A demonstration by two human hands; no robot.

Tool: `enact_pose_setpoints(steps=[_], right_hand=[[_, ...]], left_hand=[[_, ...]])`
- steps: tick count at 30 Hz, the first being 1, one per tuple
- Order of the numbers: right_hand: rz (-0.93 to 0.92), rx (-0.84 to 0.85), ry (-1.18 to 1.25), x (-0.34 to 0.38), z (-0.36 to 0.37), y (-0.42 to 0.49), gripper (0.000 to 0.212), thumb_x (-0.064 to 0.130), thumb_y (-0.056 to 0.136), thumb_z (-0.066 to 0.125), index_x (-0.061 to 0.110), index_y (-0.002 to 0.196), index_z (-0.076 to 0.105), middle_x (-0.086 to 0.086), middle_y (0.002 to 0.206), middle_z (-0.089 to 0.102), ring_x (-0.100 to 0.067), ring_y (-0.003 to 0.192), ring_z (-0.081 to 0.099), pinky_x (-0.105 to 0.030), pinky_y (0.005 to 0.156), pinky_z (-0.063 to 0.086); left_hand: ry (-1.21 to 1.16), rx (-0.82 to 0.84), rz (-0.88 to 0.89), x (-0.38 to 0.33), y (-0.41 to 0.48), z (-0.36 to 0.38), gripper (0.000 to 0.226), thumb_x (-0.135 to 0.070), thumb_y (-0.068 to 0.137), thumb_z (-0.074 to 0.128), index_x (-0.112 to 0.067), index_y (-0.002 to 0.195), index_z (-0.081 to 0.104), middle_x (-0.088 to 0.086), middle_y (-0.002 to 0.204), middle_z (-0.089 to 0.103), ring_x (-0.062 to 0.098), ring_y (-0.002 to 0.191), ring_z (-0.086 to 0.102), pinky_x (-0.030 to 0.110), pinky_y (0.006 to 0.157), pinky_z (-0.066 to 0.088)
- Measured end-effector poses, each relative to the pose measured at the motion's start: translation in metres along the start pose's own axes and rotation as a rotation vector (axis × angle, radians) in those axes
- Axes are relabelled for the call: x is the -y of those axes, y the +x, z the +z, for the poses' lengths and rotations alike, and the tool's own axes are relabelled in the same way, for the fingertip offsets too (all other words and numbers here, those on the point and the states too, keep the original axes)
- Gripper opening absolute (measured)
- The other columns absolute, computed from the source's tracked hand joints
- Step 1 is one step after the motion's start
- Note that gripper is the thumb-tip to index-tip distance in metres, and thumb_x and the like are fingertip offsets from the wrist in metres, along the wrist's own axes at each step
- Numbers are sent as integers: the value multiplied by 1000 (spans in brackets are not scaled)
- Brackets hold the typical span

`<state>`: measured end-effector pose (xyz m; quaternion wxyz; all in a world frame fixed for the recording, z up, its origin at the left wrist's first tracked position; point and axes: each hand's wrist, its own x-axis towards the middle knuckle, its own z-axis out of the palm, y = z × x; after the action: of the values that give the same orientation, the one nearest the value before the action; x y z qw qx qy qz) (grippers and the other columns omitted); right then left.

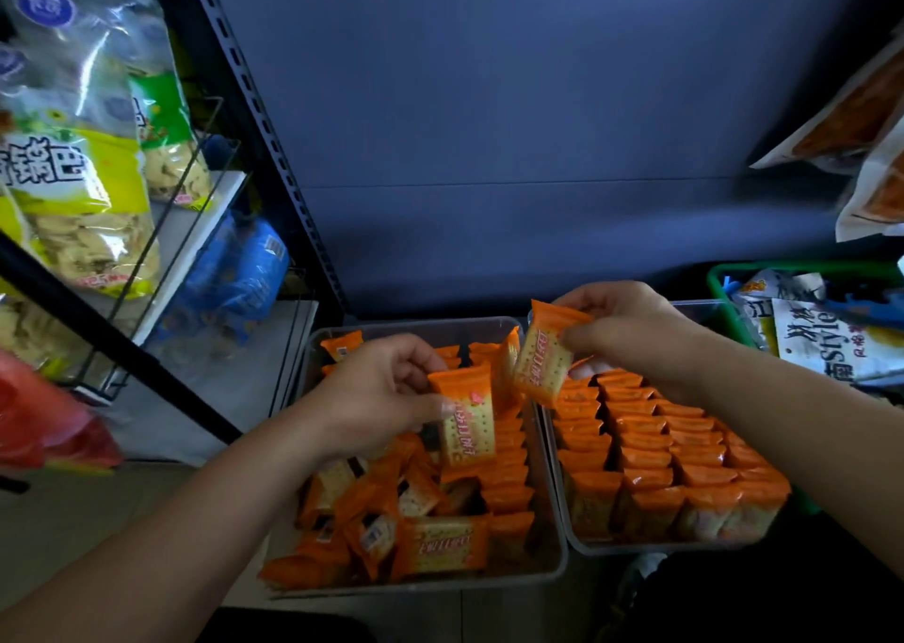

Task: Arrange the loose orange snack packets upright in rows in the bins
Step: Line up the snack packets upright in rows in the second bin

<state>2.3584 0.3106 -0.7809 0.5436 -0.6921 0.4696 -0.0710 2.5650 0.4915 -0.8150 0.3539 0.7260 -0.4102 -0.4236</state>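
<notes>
Your left hand (376, 393) pinches one orange packet (464, 417) above the left bin (553, 564), loose packets (391, 510) piled at seven o'clock; your right hand (631, 334) grips another packet (545, 354) over the right bin's (575, 540) upright rows (665, 456).

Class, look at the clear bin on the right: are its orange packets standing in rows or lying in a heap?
Standing in rows. The right bin holds orange packets upright, edges up, in straight lines side by side, nearly filling it.
</notes>
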Motion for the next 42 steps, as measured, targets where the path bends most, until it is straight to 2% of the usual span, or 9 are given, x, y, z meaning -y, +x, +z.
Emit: enact_pose_setpoints(steps=[9,11,16,21,23,26,33,37,42], right_hand=[[-37,397,158,14,33,-1,26,26,100,66,10,119,73,-15,111,77,-32,108,74,-47,96,59],[-84,382,105,19,37,-1,35,37,92,74,13,118,75,-12,111,78,-30,106,74,-45,95,61],[-178,252,-118,23,60,1,27,22,83,88,22,107,76,-3,95,79,-13,81,75,-27,75,64],[-147,170,-268,9,71,24,32,18,82,85,28,109,70,-3,100,75,-19,89,74,-38,79,64],[-160,175,-332,0,83,35,34,19,81,84,29,108,67,-4,99,74,-22,88,74,-41,75,63],[-237,210,-453,-14,103,56,33,27,83,83,32,111,67,2,101,72,-16,86,72,-36,73,62],[-364,129,-1051,-44,125,101,61,51,84,78,34,139,58,3,131,54,-23,132,44,-42,107,43],[-398,103,-1179,-47,135,107,58,55,80,79,35,131,60,2,129,54,-25,129,46,-42,104,43],[-329,185,-1179,-34,133,113,67,57,72,87,32,128,61,4,121,53,-22,124,51,-37,89,46]], left_hand=[[-58,-108,126,-2,-7,6,26,-7,83,86,-16,101,70,4,91,76,12,81,73,24,70,60],[-87,-135,133,1,-6,1,26,-7,84,86,-16,102,70,3,92,76,11,80,73,22,69,58],[-188,-202,128,5,-1,-4,28,-6,88,82,-16,111,68,4,93,75,16,78,74,29,69,62],[55,-295,47,37,8,-32,23,-6,99,67,-17,119,65,3,102,72,20,91,72,30,79,59],[152,-257,21,51,8,-39,19,-7,100,64,-20,114,65,3,101,69,17,91,69,23,76,56],[313,-135,11,68,6,-41,14,-16,101,65,-28,107,66,-7,105,66,12,97,65,30,85,56],[466,-115,6,89,-3,-64,13,-21,93,78,-23,105,75,-16,96,66,1,89,63,19,77,50],[460,-112,-19,92,-7,-72,13,-20,90,81,-23,100,75,-16,91,66,2,88,65,15,70,48],[495,-55,-51,96,-9,-71,19,-26,87,83,-27,103,73,-13,96,68,7,91,67,26,79,55]])
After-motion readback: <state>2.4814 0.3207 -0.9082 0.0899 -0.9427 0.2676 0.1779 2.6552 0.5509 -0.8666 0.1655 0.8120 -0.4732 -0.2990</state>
